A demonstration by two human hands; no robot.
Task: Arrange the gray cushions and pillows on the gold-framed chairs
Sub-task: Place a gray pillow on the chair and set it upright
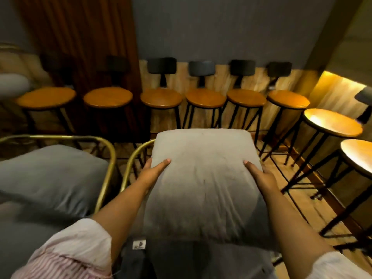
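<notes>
A square gray pillow [203, 178] is held in front of me over a gold-framed chair [131, 158], whose curved rail shows at the pillow's left. My left hand [154, 171] grips the pillow's left edge, thumb on top. My right hand [259, 175] grips its right edge the same way. A darker gray seat cushion [201, 260] lies below the pillow. To the left stands a second gold-framed chair [108, 150] with a gray pillow [54, 176] leaning inside it.
A row of round wooden stools [161, 97] with dark backrests lines the far wall. Two more stools [332, 122] stand close on the right over a wooden floor. A pale cushion [12, 85] shows at the far left edge.
</notes>
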